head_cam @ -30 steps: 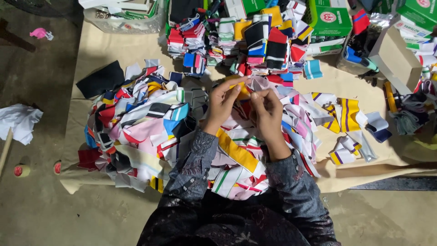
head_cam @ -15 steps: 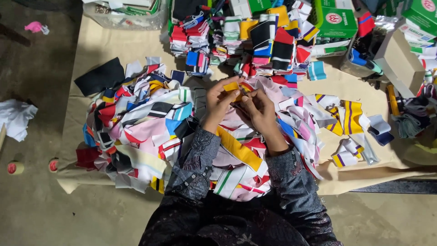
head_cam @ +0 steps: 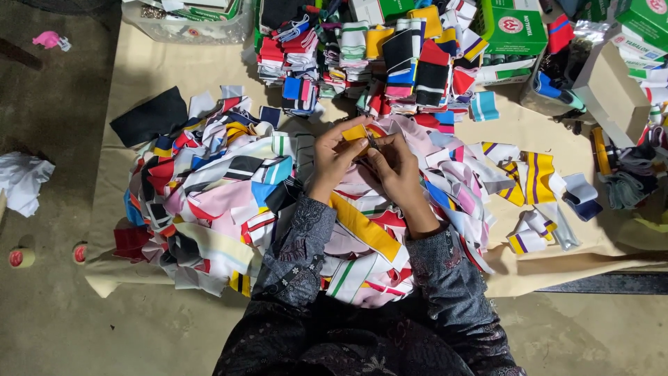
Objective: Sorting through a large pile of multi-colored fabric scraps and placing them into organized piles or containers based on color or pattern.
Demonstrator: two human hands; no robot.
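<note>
While I sit over the heap of striped cloth pieces, both my forearms reach forward in dark patterned sleeves, elbows close to my body and wrists bent slightly inward so that my hands meet above the middle of the pile. My left hand has its fingers curled shut around a small yellow cloth piece, thumb pressing on top of it and the fingertips tucked beneath. My right hand comes in from the other side, its fingers pinched closed on the same yellow piece at its right edge, knuckles turned up toward the camera. The two hands touch at the fingertips, and the piece sits between them, held just above the loose scraps.

A long yellow strip lies between my forearms. Beyond my hands, neat stacks of folded cloth bands stand in rows, with green boxes just beside them at the far right. Everything rests on a beige sheet spread over the floor. A white rag lies well apart at the left.
</note>
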